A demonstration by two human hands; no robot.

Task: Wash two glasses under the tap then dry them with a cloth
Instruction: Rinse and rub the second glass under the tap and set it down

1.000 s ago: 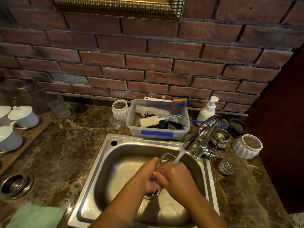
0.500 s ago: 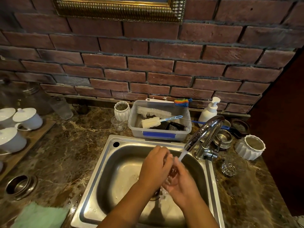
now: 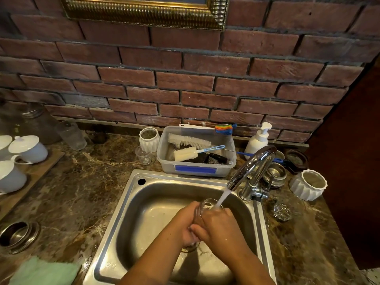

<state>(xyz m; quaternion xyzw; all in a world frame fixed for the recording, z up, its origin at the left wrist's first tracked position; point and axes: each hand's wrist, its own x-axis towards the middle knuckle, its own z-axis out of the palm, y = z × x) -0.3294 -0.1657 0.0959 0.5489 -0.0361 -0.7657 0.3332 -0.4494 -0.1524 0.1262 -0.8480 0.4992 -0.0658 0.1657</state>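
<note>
At lower centre of the frame, over the brushed-steel sink (image 3: 131, 204), the left hand (image 3: 185, 225) and right hand (image 3: 221, 229) clasp a clear, rounded glass (image 3: 205, 206) under the curved chrome tap (image 3: 255, 163), water streaming into its open mouth.

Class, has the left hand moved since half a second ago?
Yes: the left hand has dropped lower in the sink, farther from the tap spout.

Clear glass (image 3: 205, 206), rim up, was held under the running tap (image 3: 255, 161); green cloth (image 3: 45, 272) lay at 8 o'clock.
</note>
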